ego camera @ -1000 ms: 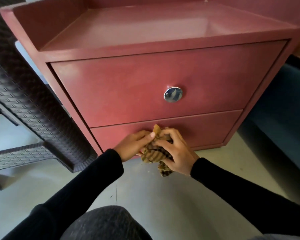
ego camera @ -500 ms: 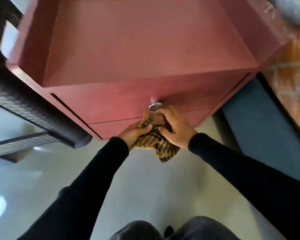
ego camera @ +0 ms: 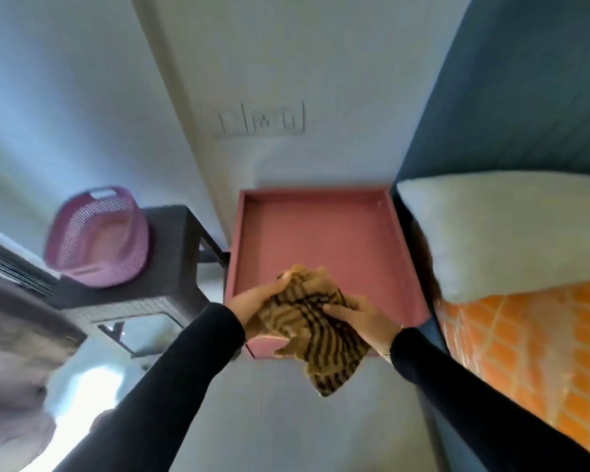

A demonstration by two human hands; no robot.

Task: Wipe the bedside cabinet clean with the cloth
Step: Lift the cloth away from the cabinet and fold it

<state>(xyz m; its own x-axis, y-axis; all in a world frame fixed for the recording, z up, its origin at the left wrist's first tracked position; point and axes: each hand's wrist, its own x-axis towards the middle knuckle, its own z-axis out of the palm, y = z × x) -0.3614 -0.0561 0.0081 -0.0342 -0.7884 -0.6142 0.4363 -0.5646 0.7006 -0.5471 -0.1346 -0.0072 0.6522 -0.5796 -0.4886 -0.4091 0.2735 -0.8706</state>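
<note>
Clutching the cloth [ego camera: 315, 330] between them, both hands are hovering over the near edge of the bedside cabinet [ego camera: 321, 233]. The left hand [ego camera: 252, 301] is closing its grip around the cloth's upper left bunch, fingers curled into the fabric. The right hand [ego camera: 365, 313] is pinching the cloth's right side, thumb on top. The cloth, tan with dark stripes, is bunched up between the hands, and its loose end is hanging down below them, in front of the cabinet's front edge. Beyond the hands, the cabinet's pink top with its raised rim is lying bare. Black sleeves are covering both forearms. To the right of the right hand, a bed with an orange patterned sheet [ego camera: 532, 362] is carrying a white pillow [ego camera: 508, 233]. To the left of the left hand, a dark woven stool [ego camera: 150, 277] is bearing a purple basket [ego camera: 97, 236]. On the wall past the cabinet, a switch plate [ego camera: 263, 119] is showing.
</note>
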